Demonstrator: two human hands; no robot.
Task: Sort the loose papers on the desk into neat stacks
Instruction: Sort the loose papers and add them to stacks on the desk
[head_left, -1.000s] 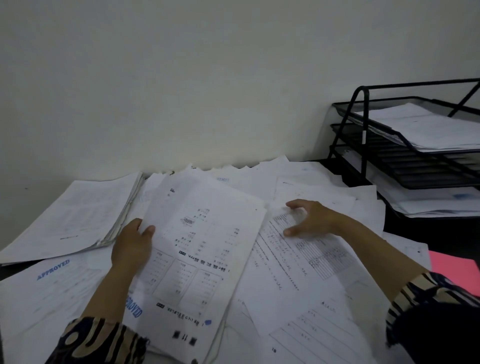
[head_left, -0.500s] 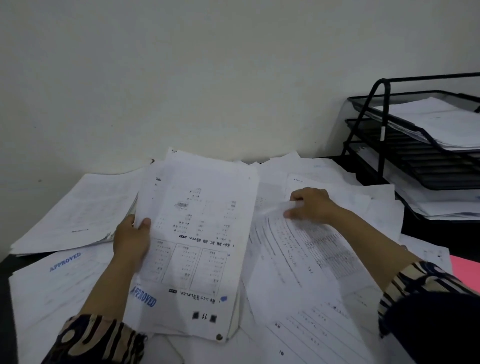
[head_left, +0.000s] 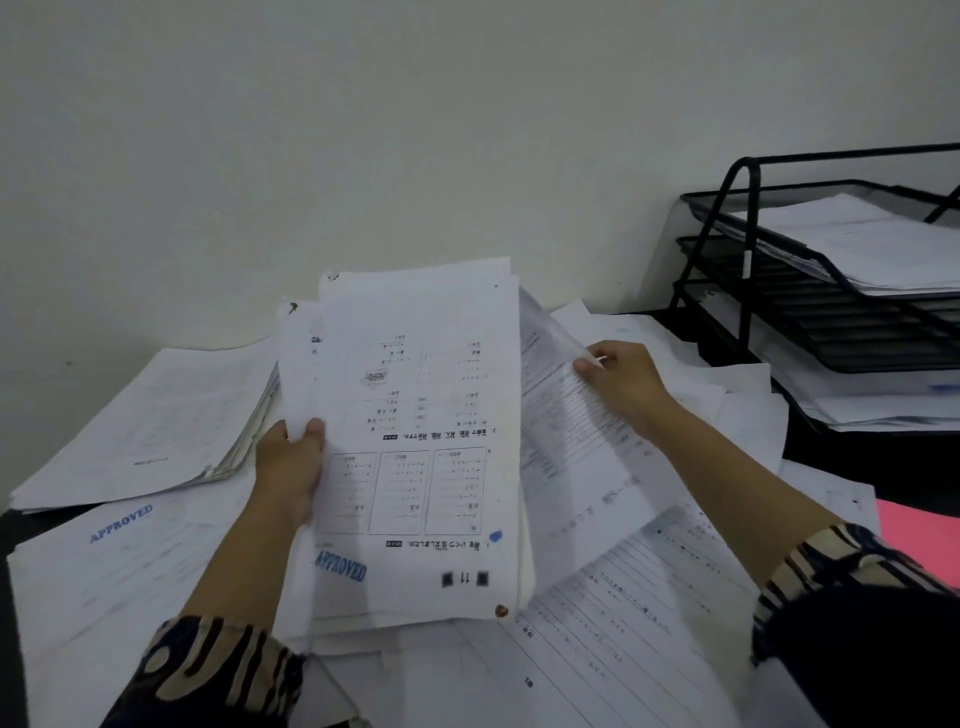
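- Clearly, in the head view, the step in hand is gathering: the left hand (head_left: 291, 467) grips a thick bundle of printed sheets (head_left: 415, 441) by its left edge, thumb curled over the top page, the bundle raised and tilted toward the wall.
- Beside it, the right hand (head_left: 623, 382) pinches the upper edge of a single form sheet (head_left: 576, 452), lifted off the pile and leaning against the bundle's right side.
- Under both hands, loose papers (head_left: 649, 623) lie scattered and overlapping across the desk; one squared-up stack (head_left: 156, 431) sits at the far left, and a black tray rack (head_left: 748, 291) with papers stands to the right.
- By my judgement, the next move calls for sliding the pinched sheet onto or behind the bundle, with edges aligned so it does not crumple.
- Most of the sorting looks undone, judging by the spread below.
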